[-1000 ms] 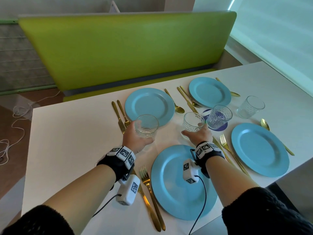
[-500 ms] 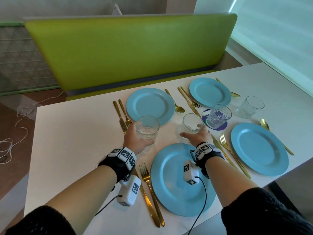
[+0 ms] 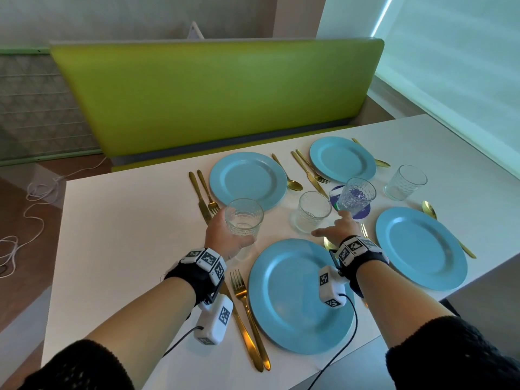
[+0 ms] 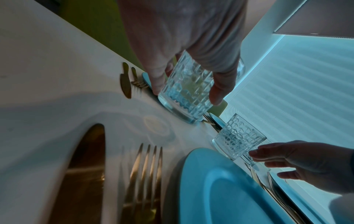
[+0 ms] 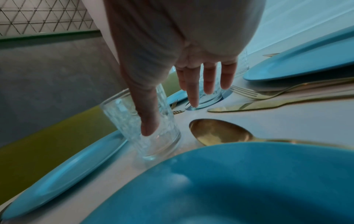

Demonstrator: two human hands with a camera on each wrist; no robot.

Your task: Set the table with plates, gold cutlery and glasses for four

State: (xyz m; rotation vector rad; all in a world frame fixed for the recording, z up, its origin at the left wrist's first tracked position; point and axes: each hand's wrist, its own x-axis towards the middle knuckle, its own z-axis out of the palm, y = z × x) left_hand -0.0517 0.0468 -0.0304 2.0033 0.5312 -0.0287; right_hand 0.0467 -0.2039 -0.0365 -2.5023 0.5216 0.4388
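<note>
Above table, upright glass [image 3: 244, 218], left hand [image 3: 225, 237]

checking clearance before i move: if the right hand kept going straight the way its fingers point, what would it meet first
Probably the glass on the blue coaster: the right hand is open, fingers aimed across the table at it. The nearer glass stands by the thumb, apparently just left of that line. Depth is unclear.
</note>
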